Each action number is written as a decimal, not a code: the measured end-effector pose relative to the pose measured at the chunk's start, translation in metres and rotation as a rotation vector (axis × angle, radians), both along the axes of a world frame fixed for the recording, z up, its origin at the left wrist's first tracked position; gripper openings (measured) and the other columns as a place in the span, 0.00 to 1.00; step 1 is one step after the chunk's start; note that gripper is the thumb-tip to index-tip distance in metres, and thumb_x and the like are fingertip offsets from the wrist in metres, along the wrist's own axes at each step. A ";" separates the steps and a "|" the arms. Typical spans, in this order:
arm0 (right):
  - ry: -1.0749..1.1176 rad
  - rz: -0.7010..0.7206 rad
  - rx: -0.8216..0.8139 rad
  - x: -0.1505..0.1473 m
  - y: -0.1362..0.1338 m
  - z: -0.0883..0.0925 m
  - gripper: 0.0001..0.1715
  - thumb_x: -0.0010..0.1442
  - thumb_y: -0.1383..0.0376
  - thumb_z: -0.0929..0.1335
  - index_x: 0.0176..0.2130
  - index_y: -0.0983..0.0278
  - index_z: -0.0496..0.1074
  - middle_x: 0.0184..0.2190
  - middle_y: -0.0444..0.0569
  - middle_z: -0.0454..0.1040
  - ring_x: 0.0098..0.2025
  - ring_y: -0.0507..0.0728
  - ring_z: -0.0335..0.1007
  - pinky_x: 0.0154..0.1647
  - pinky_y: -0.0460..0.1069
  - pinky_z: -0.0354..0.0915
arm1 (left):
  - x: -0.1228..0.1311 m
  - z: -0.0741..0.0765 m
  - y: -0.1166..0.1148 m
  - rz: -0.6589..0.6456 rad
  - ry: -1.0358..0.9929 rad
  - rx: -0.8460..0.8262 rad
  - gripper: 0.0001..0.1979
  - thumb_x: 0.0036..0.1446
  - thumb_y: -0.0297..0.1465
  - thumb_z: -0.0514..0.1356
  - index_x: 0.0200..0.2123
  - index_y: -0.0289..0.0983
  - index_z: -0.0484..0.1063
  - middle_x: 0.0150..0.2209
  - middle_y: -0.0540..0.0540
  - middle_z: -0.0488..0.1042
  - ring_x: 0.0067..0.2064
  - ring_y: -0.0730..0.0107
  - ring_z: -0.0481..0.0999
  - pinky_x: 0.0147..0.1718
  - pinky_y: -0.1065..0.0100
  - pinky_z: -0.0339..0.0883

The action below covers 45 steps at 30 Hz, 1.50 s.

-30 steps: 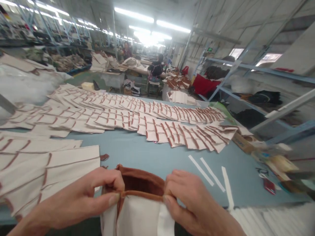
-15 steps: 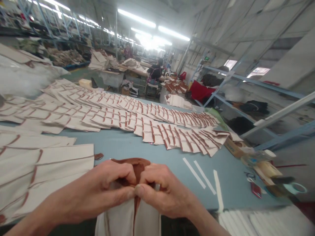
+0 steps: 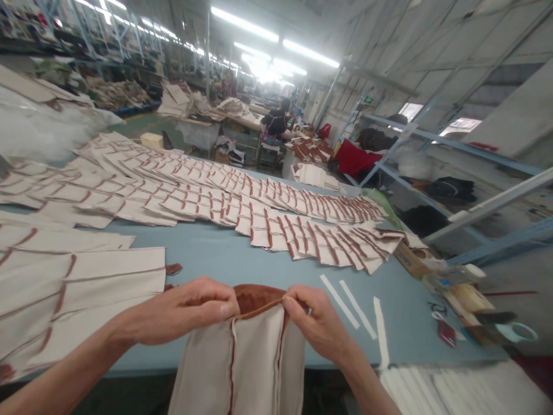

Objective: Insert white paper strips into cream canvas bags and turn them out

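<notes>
Canvas bag (image 3: 254,363) hanging upright, mouth up

Garment workshop on a factory floor. Between the fingers (image 3: 220,295), a brown-edged canvas piece (image 3: 237,363) shows stitched seams. Beyond the fingers, a long pale blue surface (image 3: 207,245) carries overlapping rows of cream cloth panels (image 3: 207,202) with brown strips sewn across them. To the right of the fingers stands blue steel shelving (image 3: 415,151), loaded with red cloth (image 3: 354,161) and dark cloth (image 3: 449,189). Far ahead of the fingers, more work tables (image 3: 233,121) with stacked cloth recede down the hall, and a seated worker (image 3: 275,123) is at one of them. Far to the left, metal racks (image 3: 86,34) line the aisle. Rows of strip lights (image 3: 244,24) run along the ceiling overhead.
</notes>
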State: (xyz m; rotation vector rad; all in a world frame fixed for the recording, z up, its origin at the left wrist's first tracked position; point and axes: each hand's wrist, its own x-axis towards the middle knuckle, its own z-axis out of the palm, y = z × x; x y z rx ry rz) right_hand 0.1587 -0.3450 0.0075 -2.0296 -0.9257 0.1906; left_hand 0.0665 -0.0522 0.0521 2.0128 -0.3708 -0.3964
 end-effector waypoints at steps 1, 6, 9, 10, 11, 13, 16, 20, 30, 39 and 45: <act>0.009 -0.008 0.002 0.000 0.000 -0.002 0.20 0.74 0.61 0.65 0.29 0.58 0.63 0.24 0.40 0.65 0.28 0.54 0.63 0.33 0.49 0.57 | 0.001 0.004 -0.004 -0.016 0.022 -0.009 0.20 0.69 0.48 0.58 0.35 0.39 0.77 0.32 0.50 0.74 0.35 0.63 0.71 0.34 0.69 0.64; 0.071 -0.015 0.019 0.004 0.003 -0.009 0.20 0.75 0.58 0.64 0.30 0.59 0.65 0.26 0.41 0.66 0.30 0.55 0.64 0.35 0.50 0.59 | 0.005 0.015 -0.028 0.002 0.155 -0.118 0.10 0.55 0.40 0.62 0.33 0.39 0.72 0.29 0.53 0.66 0.31 0.70 0.63 0.29 0.71 0.55; 0.111 -0.010 0.035 0.004 0.004 -0.013 0.21 0.76 0.56 0.65 0.31 0.59 0.67 0.27 0.41 0.68 0.31 0.55 0.65 0.37 0.50 0.60 | 0.008 0.013 -0.036 0.022 0.188 -0.155 0.13 0.54 0.43 0.61 0.31 0.39 0.71 0.27 0.54 0.65 0.30 0.71 0.61 0.28 0.71 0.54; 0.124 -0.010 0.041 0.004 0.004 -0.015 0.21 0.76 0.55 0.65 0.30 0.59 0.67 0.27 0.41 0.68 0.31 0.55 0.64 0.37 0.50 0.60 | 0.008 0.011 -0.037 0.032 0.196 -0.154 0.14 0.54 0.44 0.61 0.31 0.39 0.71 0.27 0.54 0.65 0.29 0.72 0.61 0.27 0.71 0.53; 0.136 -0.010 0.046 0.005 0.004 -0.017 0.21 0.76 0.55 0.65 0.30 0.59 0.67 0.27 0.41 0.67 0.31 0.55 0.64 0.37 0.50 0.60 | 0.009 0.009 -0.037 0.044 0.208 -0.152 0.15 0.55 0.45 0.61 0.31 0.39 0.71 0.26 0.54 0.64 0.28 0.72 0.60 0.26 0.71 0.53; 0.158 -0.011 0.053 0.005 0.004 -0.020 0.22 0.75 0.55 0.65 0.30 0.59 0.68 0.26 0.40 0.66 0.31 0.54 0.63 0.36 0.49 0.59 | 0.010 0.004 -0.035 0.065 0.227 -0.145 0.16 0.56 0.46 0.61 0.31 0.39 0.71 0.25 0.55 0.62 0.27 0.73 0.59 0.25 0.71 0.51; 0.180 -0.011 0.063 0.005 0.003 -0.024 0.22 0.75 0.55 0.65 0.30 0.60 0.69 0.26 0.40 0.66 0.30 0.54 0.63 0.35 0.49 0.59 | 0.010 -0.002 -0.031 0.085 0.241 -0.147 0.16 0.57 0.46 0.62 0.32 0.38 0.71 0.25 0.56 0.62 0.27 0.74 0.58 0.25 0.71 0.50; 0.179 0.007 0.079 0.007 0.004 -0.024 0.20 0.75 0.57 0.65 0.30 0.59 0.69 0.26 0.40 0.68 0.30 0.54 0.65 0.36 0.49 0.61 | 0.009 -0.006 -0.029 0.091 0.219 -0.171 0.15 0.59 0.45 0.61 0.31 0.39 0.70 0.25 0.57 0.61 0.27 0.73 0.58 0.25 0.71 0.50; 0.023 0.127 0.146 -0.005 0.006 0.005 0.10 0.71 0.65 0.66 0.38 0.60 0.76 0.34 0.46 0.80 0.37 0.58 0.74 0.43 0.51 0.66 | 0.001 0.002 -0.034 0.115 0.122 -0.219 0.09 0.58 0.37 0.59 0.27 0.42 0.63 0.25 0.58 0.57 0.27 0.73 0.56 0.24 0.70 0.50; -0.149 0.256 0.427 -0.033 0.048 0.025 0.12 0.72 0.64 0.72 0.35 0.58 0.70 0.30 0.41 0.79 0.32 0.53 0.72 0.38 0.49 0.64 | -0.004 0.011 -0.028 0.077 0.093 -0.087 0.14 0.60 0.41 0.59 0.26 0.40 0.69 0.23 0.56 0.60 0.26 0.73 0.58 0.24 0.71 0.51; -0.156 0.251 0.383 -0.033 0.053 0.027 0.13 0.73 0.65 0.70 0.34 0.58 0.70 0.28 0.40 0.76 0.30 0.53 0.70 0.37 0.49 0.63 | -0.006 0.003 -0.016 0.083 0.017 -0.102 0.11 0.61 0.35 0.59 0.27 0.39 0.69 0.23 0.57 0.61 0.25 0.75 0.57 0.23 0.73 0.50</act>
